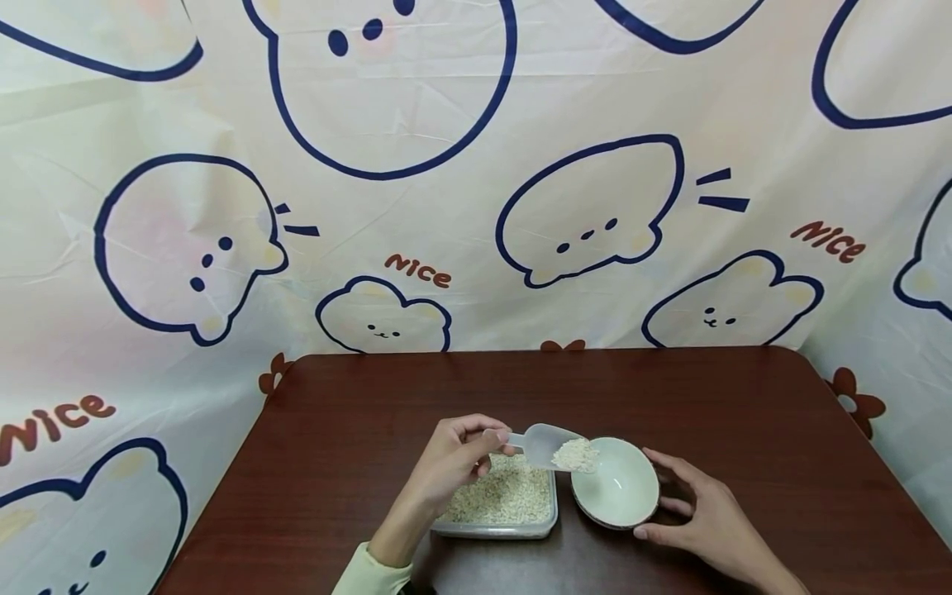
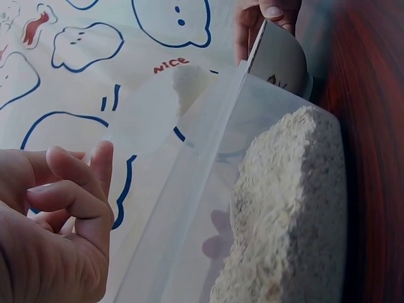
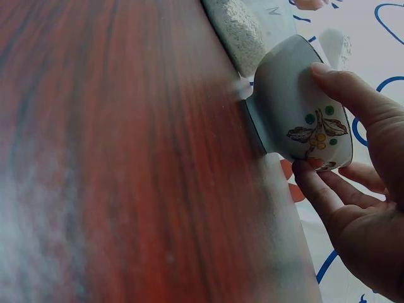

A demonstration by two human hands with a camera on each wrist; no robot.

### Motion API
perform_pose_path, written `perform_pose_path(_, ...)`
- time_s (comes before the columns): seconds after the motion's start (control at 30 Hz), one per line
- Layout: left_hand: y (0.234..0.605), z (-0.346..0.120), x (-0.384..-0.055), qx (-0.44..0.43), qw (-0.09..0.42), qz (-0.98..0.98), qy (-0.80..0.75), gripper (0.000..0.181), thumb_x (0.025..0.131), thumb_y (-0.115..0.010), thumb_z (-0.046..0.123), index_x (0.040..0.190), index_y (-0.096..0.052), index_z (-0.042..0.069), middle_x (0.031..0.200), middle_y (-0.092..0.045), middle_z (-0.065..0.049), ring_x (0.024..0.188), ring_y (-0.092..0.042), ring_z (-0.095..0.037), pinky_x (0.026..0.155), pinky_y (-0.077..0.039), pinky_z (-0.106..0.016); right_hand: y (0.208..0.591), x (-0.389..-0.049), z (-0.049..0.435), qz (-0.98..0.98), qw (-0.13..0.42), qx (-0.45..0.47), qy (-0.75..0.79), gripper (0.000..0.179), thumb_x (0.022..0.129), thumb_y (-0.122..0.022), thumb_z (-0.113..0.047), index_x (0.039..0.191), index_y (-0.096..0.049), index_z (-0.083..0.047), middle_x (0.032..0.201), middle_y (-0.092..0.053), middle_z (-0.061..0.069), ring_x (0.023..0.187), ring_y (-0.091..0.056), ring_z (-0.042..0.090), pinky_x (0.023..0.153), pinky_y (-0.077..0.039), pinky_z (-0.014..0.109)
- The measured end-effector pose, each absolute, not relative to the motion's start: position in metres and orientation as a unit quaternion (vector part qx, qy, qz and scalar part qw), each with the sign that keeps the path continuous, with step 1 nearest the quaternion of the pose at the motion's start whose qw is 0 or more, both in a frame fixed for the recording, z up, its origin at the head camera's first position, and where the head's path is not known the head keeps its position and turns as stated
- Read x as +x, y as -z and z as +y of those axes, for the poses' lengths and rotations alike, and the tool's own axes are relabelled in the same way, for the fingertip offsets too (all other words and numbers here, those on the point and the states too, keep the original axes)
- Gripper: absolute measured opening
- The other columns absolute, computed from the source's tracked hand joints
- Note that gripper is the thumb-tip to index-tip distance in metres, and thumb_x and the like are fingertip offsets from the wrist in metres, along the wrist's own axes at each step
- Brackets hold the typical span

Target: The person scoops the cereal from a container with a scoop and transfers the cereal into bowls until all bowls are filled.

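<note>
My left hand (image 1: 457, 463) pinches the handle of a translucent white scoop (image 1: 540, 444) between thumb and fingers. Pale oat-like flakes (image 1: 575, 455) fill the front of the scoop, whose tip overlaps the left rim of a small white bowl (image 1: 623, 487) in the head view. Inside, the visible part of the bowl is bare. My right hand (image 1: 706, 516) grips the bowl from the right, thumb on the near side and fingers on the far side. Leaf and berry decoration shows on the bowl's outer wall (image 3: 297, 95) in the right wrist view.
Left of the bowl stands a clear plastic container (image 1: 497, 531), holding a bed of the same pale flakes (image 1: 506, 496). Both stand on a dark red-brown wooden table (image 1: 335, 463). A cartoon-printed cloth (image 1: 461, 215) hangs behind the table and along its sides.
</note>
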State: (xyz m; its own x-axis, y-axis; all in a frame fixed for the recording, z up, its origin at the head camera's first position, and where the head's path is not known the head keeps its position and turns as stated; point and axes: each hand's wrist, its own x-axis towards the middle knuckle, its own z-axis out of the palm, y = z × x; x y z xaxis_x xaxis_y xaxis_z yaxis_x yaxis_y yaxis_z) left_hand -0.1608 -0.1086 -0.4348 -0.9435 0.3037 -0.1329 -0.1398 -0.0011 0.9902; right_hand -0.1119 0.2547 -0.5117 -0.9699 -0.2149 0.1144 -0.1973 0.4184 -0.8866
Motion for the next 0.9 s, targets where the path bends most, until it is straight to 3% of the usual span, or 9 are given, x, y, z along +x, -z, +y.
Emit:
perform_pose_path(0.43,0.436,-0.089,-0.163,0.072,0.156,0.688,-0.705,0.024,0.102,-0.069,0.011,0.116,-0.074,-0.009,0.084,-0.08,0.0,0.052,-0.047,-0.006,0.048,-0.032,-0.016,0.511,-0.113,0.255,0.84,0.012,-0.126,0.527,0.099,0.071,-0.102,-0.028,0.156,-0.053,-0.016,0.144,-0.063,0.018,0.116,-0.062,-0.009,0.087,-0.063,0.022)
perform_pose_path(0.9,0.436,-0.068,-0.161,0.113,0.142,0.724,-0.665,0.017,0.102,-0.072,0.012,0.11,-0.078,-0.002,0.095,-0.08,-0.025,0.054,-0.051,-0.007,0.051,-0.041,-0.017,0.51,-0.115,0.256,0.835,0.04,-0.107,0.538,0.101,0.071,-0.102,-0.029,0.157,-0.052,-0.017,0.151,-0.058,0.019,0.121,-0.057,-0.013,0.09,-0.064,0.027)
